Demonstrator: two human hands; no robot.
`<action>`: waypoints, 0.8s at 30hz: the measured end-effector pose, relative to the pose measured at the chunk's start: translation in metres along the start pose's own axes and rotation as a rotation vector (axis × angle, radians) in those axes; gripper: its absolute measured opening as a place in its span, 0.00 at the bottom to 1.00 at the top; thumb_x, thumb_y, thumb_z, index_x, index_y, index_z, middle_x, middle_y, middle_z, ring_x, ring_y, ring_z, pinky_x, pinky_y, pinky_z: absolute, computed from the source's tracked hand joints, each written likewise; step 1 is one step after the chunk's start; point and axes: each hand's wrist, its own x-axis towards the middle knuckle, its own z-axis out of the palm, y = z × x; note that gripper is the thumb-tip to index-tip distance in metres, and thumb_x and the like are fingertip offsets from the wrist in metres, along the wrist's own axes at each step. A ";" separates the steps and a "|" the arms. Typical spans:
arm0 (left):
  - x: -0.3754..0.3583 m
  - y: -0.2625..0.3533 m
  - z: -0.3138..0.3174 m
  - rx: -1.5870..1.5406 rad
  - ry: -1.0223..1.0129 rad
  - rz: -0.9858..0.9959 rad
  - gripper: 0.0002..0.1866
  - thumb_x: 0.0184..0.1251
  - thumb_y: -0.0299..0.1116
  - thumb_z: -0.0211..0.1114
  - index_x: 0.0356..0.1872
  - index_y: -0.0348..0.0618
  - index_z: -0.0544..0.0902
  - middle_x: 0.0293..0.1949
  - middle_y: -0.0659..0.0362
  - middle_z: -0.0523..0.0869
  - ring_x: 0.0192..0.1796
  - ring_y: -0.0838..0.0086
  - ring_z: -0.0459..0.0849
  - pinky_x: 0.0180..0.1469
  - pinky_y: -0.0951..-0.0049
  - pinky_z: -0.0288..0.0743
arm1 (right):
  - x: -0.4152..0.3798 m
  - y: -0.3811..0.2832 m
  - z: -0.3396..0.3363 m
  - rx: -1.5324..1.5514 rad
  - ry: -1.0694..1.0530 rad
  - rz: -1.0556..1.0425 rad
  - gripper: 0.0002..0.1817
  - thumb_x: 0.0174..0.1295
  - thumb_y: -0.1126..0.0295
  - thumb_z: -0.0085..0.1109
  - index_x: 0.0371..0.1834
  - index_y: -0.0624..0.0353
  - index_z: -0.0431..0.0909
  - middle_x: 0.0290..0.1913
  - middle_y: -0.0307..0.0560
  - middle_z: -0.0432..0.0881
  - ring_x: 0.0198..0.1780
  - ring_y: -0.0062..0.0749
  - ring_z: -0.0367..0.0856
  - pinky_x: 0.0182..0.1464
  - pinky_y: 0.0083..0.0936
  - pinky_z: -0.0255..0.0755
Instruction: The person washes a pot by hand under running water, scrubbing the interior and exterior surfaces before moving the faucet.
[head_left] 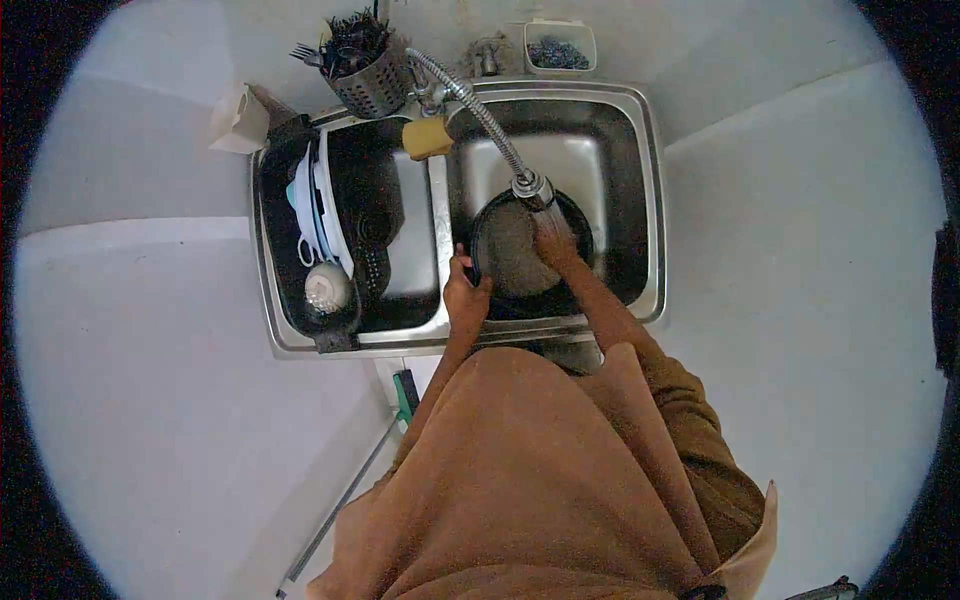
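In the right sink basin (622, 220), a round dark pan (512, 250) with a greyish inside leans under the tap. My left hand (467, 298) is closed on the pan's left rim. My right hand (557, 246) reaches inside the pan on its right side, and its fingers are obscured by the running water. Directly above that hand is the spray head (532, 188) of a flexible metal tap hose (480, 112), with water coming out of it.
A yellow sponge (427, 138) rests on the divider near the back. White plates (325, 205) stand in a rack in the left basin, beside a pale cup (327, 288). Behind are a metal cutlery holder (372, 90) and a white tub (560, 47) of scourers.
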 end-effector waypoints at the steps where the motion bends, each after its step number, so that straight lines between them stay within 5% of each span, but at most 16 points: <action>1: 0.000 0.000 0.000 0.028 0.010 0.029 0.23 0.47 0.25 0.68 0.42 0.46 0.64 0.63 0.45 0.70 0.43 0.51 0.82 0.39 0.63 0.74 | -0.007 0.002 0.010 0.000 0.000 0.000 0.21 0.60 0.64 0.51 0.57 0.53 0.71 0.48 0.57 0.78 0.48 0.60 0.76 0.58 0.51 0.65; 6: 0.000 -0.009 0.006 -0.027 0.083 0.175 0.24 0.46 0.24 0.67 0.42 0.45 0.64 0.64 0.45 0.69 0.51 0.49 0.79 0.44 0.63 0.74 | -0.042 -0.007 0.026 -0.136 -1.125 0.049 0.28 0.58 0.62 0.53 0.63 0.56 0.65 0.49 0.61 0.77 0.54 0.61 0.73 0.60 0.51 0.63; 12: 0.001 -0.001 0.003 -0.022 0.004 -0.031 0.23 0.46 0.23 0.66 0.43 0.44 0.64 0.63 0.45 0.70 0.53 0.51 0.79 0.48 0.65 0.74 | -0.054 0.048 0.032 0.172 -0.693 0.562 0.22 0.60 0.55 0.52 0.49 0.60 0.76 0.45 0.63 0.77 0.48 0.58 0.75 0.55 0.46 0.67; 14: 0.004 -0.014 0.007 -0.001 0.075 0.171 0.23 0.47 0.23 0.67 0.43 0.43 0.65 0.62 0.44 0.71 0.49 0.53 0.81 0.46 0.66 0.75 | -0.041 0.069 0.042 0.149 -0.680 0.417 0.22 0.60 0.55 0.52 0.46 0.62 0.77 0.44 0.64 0.77 0.49 0.57 0.74 0.53 0.45 0.68; 18: 0.003 -0.010 -0.002 0.041 0.052 0.140 0.22 0.48 0.25 0.68 0.44 0.43 0.67 0.58 0.44 0.75 0.45 0.54 0.83 0.42 0.64 0.76 | 0.015 0.037 -0.041 0.086 -0.630 0.249 0.19 0.57 0.58 0.55 0.39 0.65 0.78 0.37 0.65 0.79 0.43 0.56 0.77 0.46 0.42 0.72; 22: 0.003 0.000 -0.011 -0.002 -0.083 -0.042 0.22 0.49 0.24 0.68 0.44 0.42 0.68 0.52 0.44 0.79 0.44 0.58 0.84 0.43 0.64 0.77 | 0.046 0.019 -0.096 0.417 -0.727 0.484 0.16 0.52 0.62 0.59 0.33 0.66 0.78 0.28 0.60 0.80 0.35 0.53 0.81 0.40 0.40 0.74; 24: 0.004 -0.003 -0.010 0.036 -0.078 -0.042 0.22 0.49 0.24 0.68 0.44 0.42 0.68 0.50 0.45 0.80 0.45 0.60 0.84 0.44 0.65 0.77 | 0.037 0.024 -0.070 0.117 -0.233 0.184 0.13 0.48 0.65 0.61 0.28 0.67 0.78 0.22 0.57 0.80 0.28 0.50 0.82 0.34 0.39 0.75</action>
